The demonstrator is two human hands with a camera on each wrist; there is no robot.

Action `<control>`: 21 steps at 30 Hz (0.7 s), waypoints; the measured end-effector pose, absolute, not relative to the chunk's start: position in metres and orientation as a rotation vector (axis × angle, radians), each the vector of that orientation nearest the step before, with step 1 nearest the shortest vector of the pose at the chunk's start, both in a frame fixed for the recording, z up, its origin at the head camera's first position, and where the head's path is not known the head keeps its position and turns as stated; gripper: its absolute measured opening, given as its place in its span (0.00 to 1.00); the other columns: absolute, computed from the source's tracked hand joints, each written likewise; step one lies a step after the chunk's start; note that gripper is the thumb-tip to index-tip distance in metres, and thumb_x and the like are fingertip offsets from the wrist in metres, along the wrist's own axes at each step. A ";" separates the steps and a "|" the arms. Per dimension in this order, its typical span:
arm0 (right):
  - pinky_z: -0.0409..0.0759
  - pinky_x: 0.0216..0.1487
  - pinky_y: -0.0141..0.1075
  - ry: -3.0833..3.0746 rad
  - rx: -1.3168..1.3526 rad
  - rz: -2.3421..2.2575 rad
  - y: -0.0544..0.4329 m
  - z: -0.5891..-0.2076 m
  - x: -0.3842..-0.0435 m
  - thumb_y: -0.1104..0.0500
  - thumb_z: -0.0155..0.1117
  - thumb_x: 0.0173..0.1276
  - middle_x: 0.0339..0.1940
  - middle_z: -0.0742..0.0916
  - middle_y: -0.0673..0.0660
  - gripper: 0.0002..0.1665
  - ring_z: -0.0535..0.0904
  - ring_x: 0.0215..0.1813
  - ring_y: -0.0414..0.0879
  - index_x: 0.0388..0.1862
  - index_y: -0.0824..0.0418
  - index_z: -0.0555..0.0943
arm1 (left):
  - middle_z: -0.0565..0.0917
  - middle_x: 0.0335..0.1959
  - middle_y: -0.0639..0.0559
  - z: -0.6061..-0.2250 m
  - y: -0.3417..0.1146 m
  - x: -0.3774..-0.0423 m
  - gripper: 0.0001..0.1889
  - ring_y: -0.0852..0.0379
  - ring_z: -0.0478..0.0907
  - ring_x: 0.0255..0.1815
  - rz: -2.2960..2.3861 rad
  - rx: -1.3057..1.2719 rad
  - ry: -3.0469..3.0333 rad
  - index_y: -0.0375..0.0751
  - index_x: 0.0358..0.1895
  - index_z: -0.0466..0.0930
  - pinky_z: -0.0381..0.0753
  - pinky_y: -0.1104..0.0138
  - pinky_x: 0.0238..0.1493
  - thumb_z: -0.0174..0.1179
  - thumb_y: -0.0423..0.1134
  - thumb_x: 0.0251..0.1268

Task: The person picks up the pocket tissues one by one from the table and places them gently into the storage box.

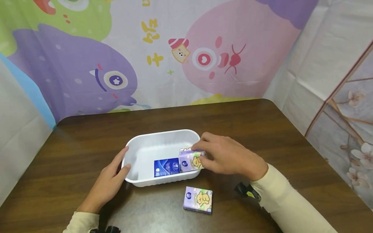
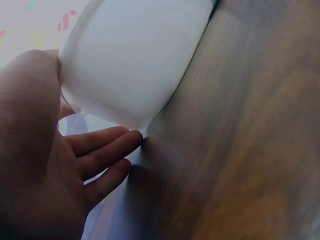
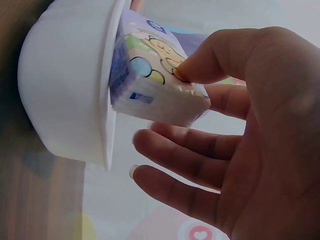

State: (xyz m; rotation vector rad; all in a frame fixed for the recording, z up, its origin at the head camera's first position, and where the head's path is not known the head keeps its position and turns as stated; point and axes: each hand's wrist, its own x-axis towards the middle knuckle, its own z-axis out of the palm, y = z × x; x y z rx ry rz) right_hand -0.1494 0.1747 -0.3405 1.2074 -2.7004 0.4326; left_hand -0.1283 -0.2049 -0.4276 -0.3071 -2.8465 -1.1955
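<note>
My right hand (image 1: 225, 157) pinches a purple tissue pack (image 1: 189, 161) with a bear print at the right end of a white plastic basin (image 1: 151, 183). In the right wrist view, thumb and index finger grip this pack (image 3: 155, 65), which sticks out past the rim; the other fingers are spread below it. A blue tissue pack (image 1: 164, 167) lies inside the basin beside it. Behind the gripped pack, a strip of another printed pack shows, mostly hidden. At the opposite end, my left hand (image 1: 109, 181) holds the rim, with several fingers (image 2: 112, 152) stretched along the outer wall.
Another purple bear-print tissue pack (image 1: 198, 200) lies on the brown wooden table (image 1: 73, 155), in front of the basin. A cartoon-printed cloth (image 1: 163, 81) hangs behind the far edge. Pale sheets hang at both sides, the right one (image 1: 314, 64) beside a blossom print.
</note>
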 end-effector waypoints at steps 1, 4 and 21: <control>0.75 0.33 0.31 -2.701 1.201 0.432 0.175 -0.341 -0.150 0.53 0.62 0.68 0.41 0.78 0.44 0.19 0.72 0.33 0.37 0.56 0.49 0.85 | 0.62 0.76 0.38 -0.428 -0.205 -0.128 0.32 0.37 0.61 0.74 -1.193 -0.308 -2.846 0.57 0.81 0.51 0.63 0.39 0.66 0.48 0.50 0.80; 0.73 0.30 0.31 -2.708 1.189 0.432 0.176 -0.342 -0.152 0.52 0.61 0.69 0.38 0.77 0.44 0.19 0.71 0.30 0.37 0.57 0.48 0.85 | 0.62 0.76 0.38 -0.428 -0.205 -0.128 0.31 0.37 0.62 0.74 -1.184 -0.312 -2.842 0.57 0.81 0.51 0.63 0.39 0.66 0.48 0.49 0.80; 0.76 0.37 0.34 -2.707 1.162 0.724 0.181 -0.349 -0.167 0.54 0.64 0.71 0.37 0.81 0.43 0.16 0.77 0.35 0.43 0.54 0.57 0.86 | 0.61 0.77 0.38 -0.428 -0.205 -0.129 0.32 0.37 0.61 0.74 -1.203 -0.305 -2.850 0.58 0.81 0.51 0.62 0.39 0.67 0.48 0.51 0.80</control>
